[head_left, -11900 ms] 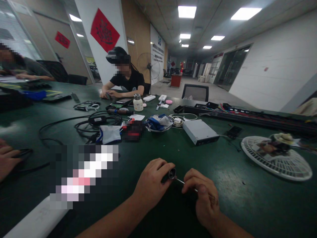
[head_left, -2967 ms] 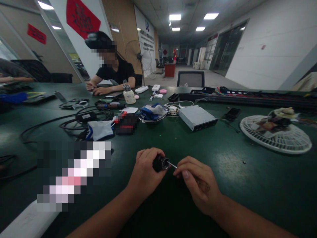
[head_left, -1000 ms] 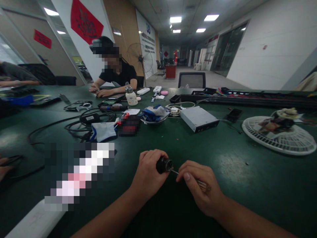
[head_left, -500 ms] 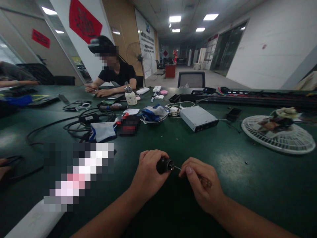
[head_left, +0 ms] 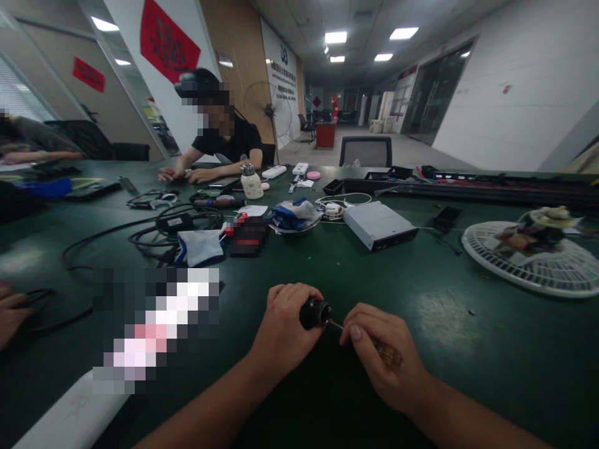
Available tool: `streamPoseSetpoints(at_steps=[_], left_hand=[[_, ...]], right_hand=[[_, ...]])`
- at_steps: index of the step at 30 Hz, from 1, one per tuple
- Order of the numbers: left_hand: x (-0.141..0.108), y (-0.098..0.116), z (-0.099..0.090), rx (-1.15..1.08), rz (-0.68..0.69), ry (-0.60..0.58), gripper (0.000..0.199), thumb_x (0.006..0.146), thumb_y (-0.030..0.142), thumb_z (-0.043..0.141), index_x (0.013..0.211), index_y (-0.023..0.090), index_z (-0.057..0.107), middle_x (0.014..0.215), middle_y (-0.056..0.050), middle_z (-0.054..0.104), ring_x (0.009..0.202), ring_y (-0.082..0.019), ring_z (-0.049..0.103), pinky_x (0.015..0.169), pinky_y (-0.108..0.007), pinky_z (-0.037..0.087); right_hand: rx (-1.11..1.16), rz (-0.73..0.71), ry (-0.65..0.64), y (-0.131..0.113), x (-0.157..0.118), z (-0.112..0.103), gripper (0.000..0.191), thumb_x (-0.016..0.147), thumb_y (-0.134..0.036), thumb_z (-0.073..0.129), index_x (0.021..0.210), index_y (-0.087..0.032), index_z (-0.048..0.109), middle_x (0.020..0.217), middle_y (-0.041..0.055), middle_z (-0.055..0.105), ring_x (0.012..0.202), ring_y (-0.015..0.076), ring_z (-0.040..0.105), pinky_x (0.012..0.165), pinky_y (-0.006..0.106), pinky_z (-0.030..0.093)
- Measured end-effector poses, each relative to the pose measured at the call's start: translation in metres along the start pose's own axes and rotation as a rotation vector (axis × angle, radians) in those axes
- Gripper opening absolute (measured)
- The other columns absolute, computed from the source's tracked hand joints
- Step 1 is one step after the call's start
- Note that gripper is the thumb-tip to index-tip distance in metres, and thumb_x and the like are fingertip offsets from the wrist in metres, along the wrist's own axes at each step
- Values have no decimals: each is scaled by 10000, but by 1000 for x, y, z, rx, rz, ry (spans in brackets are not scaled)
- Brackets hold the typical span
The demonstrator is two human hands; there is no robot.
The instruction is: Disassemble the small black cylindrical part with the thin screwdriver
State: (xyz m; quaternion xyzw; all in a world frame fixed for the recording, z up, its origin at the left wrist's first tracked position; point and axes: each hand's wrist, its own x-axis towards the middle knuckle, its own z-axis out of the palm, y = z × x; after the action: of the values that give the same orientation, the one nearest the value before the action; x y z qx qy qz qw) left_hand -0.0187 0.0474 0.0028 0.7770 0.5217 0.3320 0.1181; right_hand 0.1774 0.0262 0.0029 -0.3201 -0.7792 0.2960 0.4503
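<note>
My left hand (head_left: 289, 321) is wrapped round a black cylindrical part (head_left: 314, 313) with an open round end that faces right. What exactly the part is, I cannot make out. In my right hand (head_left: 381, 349) is a screwdriver (head_left: 389, 353) with an amber-brown handle and a thin metal shaft. The shaft points left, and its tip is at the open end of the black part. Both hands are above the green table (head_left: 374, 274), near its front.
Ahead lie a grey drive box (head_left: 377, 223), a bowl (head_left: 285, 229) with blue-white cloth, black cables (head_left: 140, 231) and a bottle (head_left: 253, 186). A white fan grille (head_left: 505, 259) rests at the right. One person (head_left: 219, 137) sits across; another person's hand (head_left: 12, 315) is at the left edge.
The whole view has shifted slightly, so things appear a little further right. Both hands keep their hold, and the screwdriver tip stays at the black part's open end.
</note>
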Motion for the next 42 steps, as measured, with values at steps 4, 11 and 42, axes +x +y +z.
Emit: streamPoseSetpoints(at_steps=[4,11,42], left_hand=[[-1,1,-2,-14,-15,-15,256,720,125,736,906,243,605,882,52,665,901,-189,615,932,-407,350],[-3,2,-2,-10,-27,2,274,712,144,759,920,242,609,919,40,678,931,-203,617,932,-409,360],[-2,-1,-1,-1,4,-21,263,731,139,734,938,248,613,916,32,676,928,-208,610,937,-423,366]], right_hand=[[-7,38,38,1,-2,1,268,994,-192,463,774,-172,614,755,25,593,667,136,568,605,282,405],[-22,26,138,4,-2,3,299,1000,-184,449,740,-178,595,711,13,565,634,131,551,585,278,394],[-14,65,61,0,0,1,304,1005,-213,456,748,-176,613,721,10,571,631,126,541,593,281,395]])
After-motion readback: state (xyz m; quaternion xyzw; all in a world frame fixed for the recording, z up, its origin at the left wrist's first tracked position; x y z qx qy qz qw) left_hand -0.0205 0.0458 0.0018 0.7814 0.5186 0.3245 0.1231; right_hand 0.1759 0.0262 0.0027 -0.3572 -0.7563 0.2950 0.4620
